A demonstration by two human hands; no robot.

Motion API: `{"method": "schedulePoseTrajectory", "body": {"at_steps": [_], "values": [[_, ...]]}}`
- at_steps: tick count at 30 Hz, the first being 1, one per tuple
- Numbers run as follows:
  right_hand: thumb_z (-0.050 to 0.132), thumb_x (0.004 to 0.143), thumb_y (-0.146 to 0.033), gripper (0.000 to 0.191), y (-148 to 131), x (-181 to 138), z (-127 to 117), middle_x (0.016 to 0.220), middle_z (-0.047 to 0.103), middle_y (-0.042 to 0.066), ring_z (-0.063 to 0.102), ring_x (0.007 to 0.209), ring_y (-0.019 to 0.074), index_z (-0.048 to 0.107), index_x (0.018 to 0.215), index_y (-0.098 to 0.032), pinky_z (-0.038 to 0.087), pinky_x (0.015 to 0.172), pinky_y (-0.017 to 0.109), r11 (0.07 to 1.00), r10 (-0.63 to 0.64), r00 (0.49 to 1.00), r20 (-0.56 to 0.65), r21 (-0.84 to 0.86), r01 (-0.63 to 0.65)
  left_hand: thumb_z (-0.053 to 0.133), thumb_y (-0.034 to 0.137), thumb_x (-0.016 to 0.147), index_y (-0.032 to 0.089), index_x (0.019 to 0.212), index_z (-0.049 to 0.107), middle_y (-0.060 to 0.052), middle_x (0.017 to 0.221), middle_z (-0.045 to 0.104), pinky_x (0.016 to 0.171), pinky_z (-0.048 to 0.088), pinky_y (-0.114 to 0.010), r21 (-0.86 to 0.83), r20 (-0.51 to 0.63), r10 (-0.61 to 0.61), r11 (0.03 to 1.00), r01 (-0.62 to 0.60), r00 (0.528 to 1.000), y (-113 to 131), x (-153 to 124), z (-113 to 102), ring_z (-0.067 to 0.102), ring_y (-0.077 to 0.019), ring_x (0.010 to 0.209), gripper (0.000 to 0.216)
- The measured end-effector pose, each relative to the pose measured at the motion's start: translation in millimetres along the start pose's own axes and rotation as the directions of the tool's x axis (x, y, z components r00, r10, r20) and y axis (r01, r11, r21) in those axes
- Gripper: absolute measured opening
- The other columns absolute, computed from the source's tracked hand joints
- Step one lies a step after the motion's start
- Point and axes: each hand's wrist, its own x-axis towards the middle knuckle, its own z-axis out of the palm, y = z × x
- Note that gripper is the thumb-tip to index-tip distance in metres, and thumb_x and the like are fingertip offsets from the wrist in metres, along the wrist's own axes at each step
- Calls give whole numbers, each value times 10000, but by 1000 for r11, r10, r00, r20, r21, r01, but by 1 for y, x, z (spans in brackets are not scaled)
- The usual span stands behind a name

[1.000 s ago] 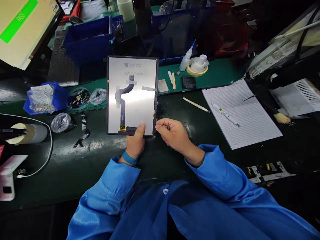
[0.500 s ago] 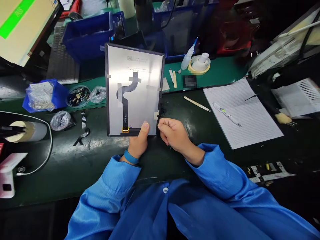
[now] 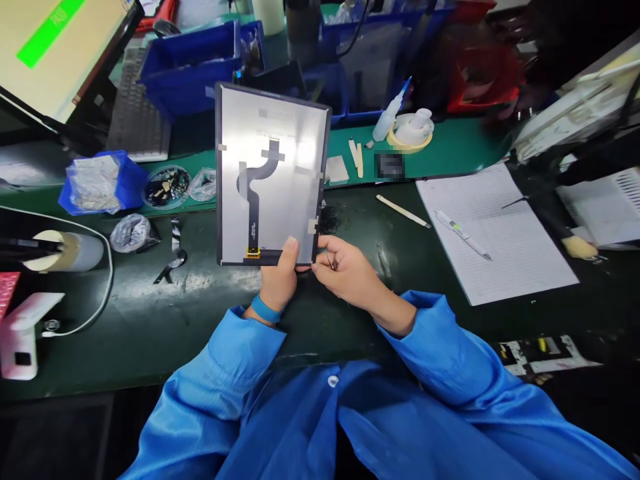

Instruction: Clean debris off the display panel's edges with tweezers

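A tablet display panel (image 3: pixel 290 203) is held up with its silvery back towards me, tilted above the bench. On it a black flex cable (image 3: pixel 254 213) curves upward from the bottom edge, fixed with strips of tape. My left hand (image 3: pixel 280 280) grips the panel's bottom edge, thumb on the back and fingers mostly hidden behind. At the lower right corner, my right hand (image 3: pixel 347 273) is closed, its thumb and forefinger touching the panel's edge. A thin dark tool (image 3: pixel 331 261) shows between its curled fingers; its kind cannot be made out.
A loose black flex cable (image 3: pixel 175 253) lies left on the dark bench. Blue bins (image 3: pixel 187 67) stand behind. To the right are a pale stick (image 3: pixel 403 211), a dropper bottle (image 3: pixel 389 119) and a notepad (image 3: pixel 500 233) bearing a pen (image 3: pixel 463 233).
The surroundings have shifted rightward in view, while the panel has stayed nearly in place and tilted slightly. My right hand has slid a little down the panel's edge to its corner.
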Motion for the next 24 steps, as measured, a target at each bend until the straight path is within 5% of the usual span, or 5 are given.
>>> {"method": "schedulePoseTrajectory", "body": {"at_steps": [6, 10, 15, 24], "values": [[602, 799, -244, 157, -3, -1, -2, 769, 751, 20, 422, 376, 46, 649, 925, -162, 300, 366, 203, 993, 43, 996, -73, -106, -50, 654, 499, 906, 204, 1218, 694, -82, 1082, 784, 966, 618, -450, -250, 17, -121, 961, 121, 993, 14, 3, 10, 764, -261, 992, 431], [637, 843, -393, 269, -5, -1, -3, 826, 788, 70, 412, 351, 53, 670, 956, -151, 301, 337, 216, 988, 43, 985, -168, -141, -68, 668, 515, 890, 200, 1140, 729, -74, 1101, 789, 976, 617, -447, -275, 6, -148, 951, 144, 989, 16, 4, 10, 769, -246, 972, 407], [665, 852, -445, 310, -7, -4, -2, 667, 733, 34, 405, 351, 61, 679, 920, -143, 293, 347, 218, 984, 22, 987, -162, -170, -50, 658, 452, 928, 204, 1046, 765, -54, 1015, 796, 1066, 570, -463, -323, 47, -124, 937, 132, 991, 13, 3, 7, 764, -238, 1008, 295], [683, 843, -476, 322, -1, -2, -3, 545, 626, -27, 389, 349, 70, 673, 892, -158, 288, 353, 222, 984, -32, 988, -154, -178, 4, 670, 500, 910, 184, 1191, 695, -96, 1132, 776, 1135, 509, -497, -206, 20, -89, 974, 92, 996, 6, 1, 4, 719, -261, 1147, 423]]}}
